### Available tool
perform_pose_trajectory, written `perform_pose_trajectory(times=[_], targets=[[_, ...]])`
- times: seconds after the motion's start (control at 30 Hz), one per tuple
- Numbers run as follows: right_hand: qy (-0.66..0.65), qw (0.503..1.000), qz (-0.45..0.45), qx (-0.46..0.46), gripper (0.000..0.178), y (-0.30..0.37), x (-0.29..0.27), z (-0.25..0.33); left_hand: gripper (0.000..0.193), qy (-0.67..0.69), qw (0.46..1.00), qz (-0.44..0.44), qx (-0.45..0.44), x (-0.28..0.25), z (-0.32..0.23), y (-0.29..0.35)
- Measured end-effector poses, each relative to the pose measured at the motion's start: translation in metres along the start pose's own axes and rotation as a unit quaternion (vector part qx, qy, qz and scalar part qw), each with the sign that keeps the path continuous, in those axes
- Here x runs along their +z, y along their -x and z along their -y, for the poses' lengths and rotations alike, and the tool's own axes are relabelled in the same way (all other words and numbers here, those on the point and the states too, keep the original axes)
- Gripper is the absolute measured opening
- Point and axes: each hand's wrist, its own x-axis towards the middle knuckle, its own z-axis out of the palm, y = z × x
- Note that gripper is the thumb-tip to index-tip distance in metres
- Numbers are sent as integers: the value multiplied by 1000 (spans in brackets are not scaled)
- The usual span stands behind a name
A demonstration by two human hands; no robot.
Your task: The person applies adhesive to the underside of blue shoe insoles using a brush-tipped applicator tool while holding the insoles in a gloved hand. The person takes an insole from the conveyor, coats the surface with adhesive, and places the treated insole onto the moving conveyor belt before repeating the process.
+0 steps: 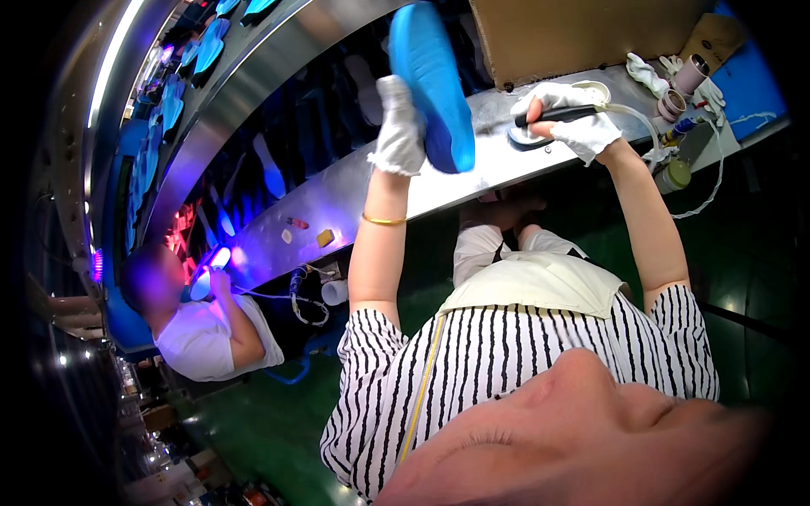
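Note:
My left hand, in a white glove with the fingers partly hidden, holds up a blue shoe sole above the metal bench. The sole stands roughly upright, its broad face turned to the right. My right hand, also gloved in white with bare fingertips showing, is closed around a black-handled tool. A pale hose runs from the tool's right end. The tool's tip, at the left, is hard to make out. Under this hand lies a small round dark-rimmed thing, partly covered.
A cardboard box stands behind my right hand. Spare white gloves and pink cups sit at the right end. A co-worker works at the left. Blue soles line the conveyor; a yellow block lies on the bench.

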Motion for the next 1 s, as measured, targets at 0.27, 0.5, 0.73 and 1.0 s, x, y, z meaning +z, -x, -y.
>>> perform_pose_trajectory(times=[0.27,0.5,0.73,1.0], targets=[[5,996,-83,-16,14,13,18,-18,61,407,885,132,-184,-27,56,38],[63,970,-209,-109,19,0,23,-33,69,357,922,42,-144,37,97,52],[61,994,-84,-42,18,21,50,-5,72,334,938,-11,-91,17,125,47],[233,951,-56,-197,22,28,66,1,73,246,952,-170,-60,25,103,36]])
